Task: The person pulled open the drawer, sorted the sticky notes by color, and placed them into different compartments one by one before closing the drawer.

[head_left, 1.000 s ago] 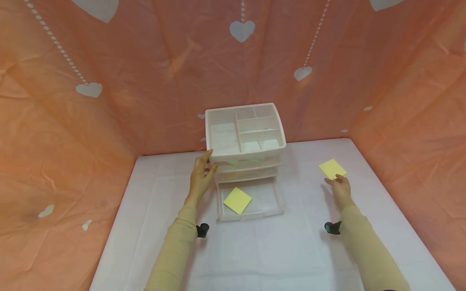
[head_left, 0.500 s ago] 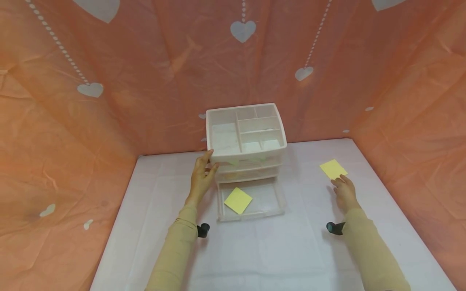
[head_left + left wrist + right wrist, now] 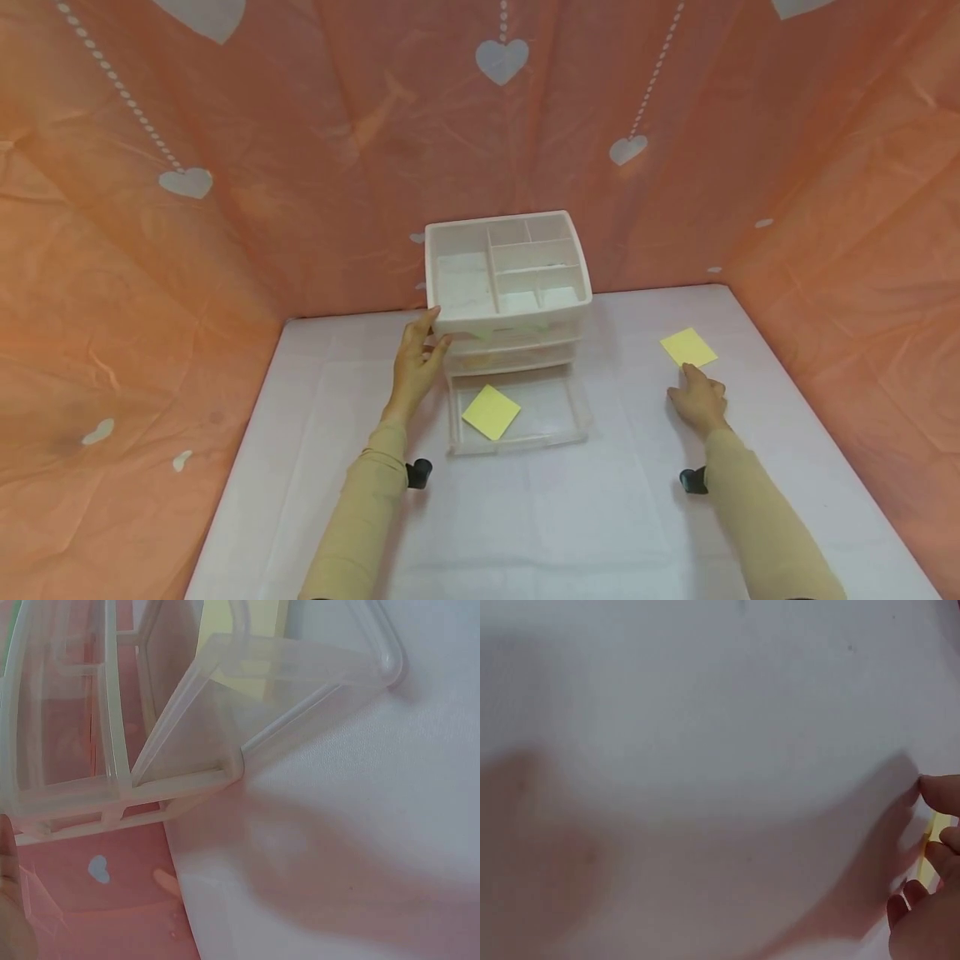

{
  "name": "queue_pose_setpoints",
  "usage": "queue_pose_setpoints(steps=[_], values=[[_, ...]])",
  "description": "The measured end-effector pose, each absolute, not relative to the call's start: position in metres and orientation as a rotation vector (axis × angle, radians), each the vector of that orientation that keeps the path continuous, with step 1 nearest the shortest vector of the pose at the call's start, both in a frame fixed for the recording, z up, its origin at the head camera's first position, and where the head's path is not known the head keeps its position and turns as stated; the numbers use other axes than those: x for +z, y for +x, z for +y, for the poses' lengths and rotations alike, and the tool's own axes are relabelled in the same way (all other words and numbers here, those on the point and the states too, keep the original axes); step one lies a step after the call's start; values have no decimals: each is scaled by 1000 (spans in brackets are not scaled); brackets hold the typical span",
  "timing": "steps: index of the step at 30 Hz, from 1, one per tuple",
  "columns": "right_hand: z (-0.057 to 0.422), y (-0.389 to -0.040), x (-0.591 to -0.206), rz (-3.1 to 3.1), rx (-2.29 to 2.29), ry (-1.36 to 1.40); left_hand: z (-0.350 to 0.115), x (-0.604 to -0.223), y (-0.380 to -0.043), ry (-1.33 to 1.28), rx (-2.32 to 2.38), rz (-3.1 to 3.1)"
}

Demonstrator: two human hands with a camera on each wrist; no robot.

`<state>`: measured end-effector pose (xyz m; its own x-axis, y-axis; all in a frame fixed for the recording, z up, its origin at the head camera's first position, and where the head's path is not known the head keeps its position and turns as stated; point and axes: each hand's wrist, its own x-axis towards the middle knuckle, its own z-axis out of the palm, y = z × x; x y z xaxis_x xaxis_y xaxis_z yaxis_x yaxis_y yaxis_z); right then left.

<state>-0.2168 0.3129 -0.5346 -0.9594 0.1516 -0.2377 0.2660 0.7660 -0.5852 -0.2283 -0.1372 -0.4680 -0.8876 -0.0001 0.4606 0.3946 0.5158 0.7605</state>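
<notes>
A white plastic drawer unit (image 3: pixel 510 315) with a compartmented top stands at the back middle. Its bottom drawer (image 3: pixel 551 412) is pulled out, and a yellow sticky note pad (image 3: pixel 491 412) lies inside at the left. My left hand (image 3: pixel 411 367) holds the unit's front left corner, index finger at the top rim and thumb against the front; only a bit of it enters the left wrist view. On the table at the right lies another yellow sticky note pad (image 3: pixel 687 347). My right hand (image 3: pixel 699 402) reaches its near corner with the index fingertip, thumb apart to the left.
A white cloth covers the table (image 3: pixel 555 525). Orange curtains (image 3: pixel 360 150) with white hearts enclose the back and both sides. The upper drawers (image 3: pixel 510 358) are pushed in, with yellowish contents showing through. Black wrist cameras (image 3: pixel 419 474) jut inward from both sleeves.
My right hand has shifted about the near corner of the right pad, its fingers rearranged and the index now extended. The left hand, the drawer and both pads stay where they were.
</notes>
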Motion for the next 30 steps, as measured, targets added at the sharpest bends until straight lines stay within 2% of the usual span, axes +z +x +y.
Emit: queue_pose_setpoints(steps=[8, 19, 30], values=[[314, -210, -538, 2918, -896, 155, -138, -466, -228, -308, -1343, -2359], [320, -204, -548, 2816, -1293, 416, -137, -469, -228, -341, -1352, -2352], [323, -211, -540, 2720, -1041, 345, -137, -470, -229, -335, -1342, -2347]])
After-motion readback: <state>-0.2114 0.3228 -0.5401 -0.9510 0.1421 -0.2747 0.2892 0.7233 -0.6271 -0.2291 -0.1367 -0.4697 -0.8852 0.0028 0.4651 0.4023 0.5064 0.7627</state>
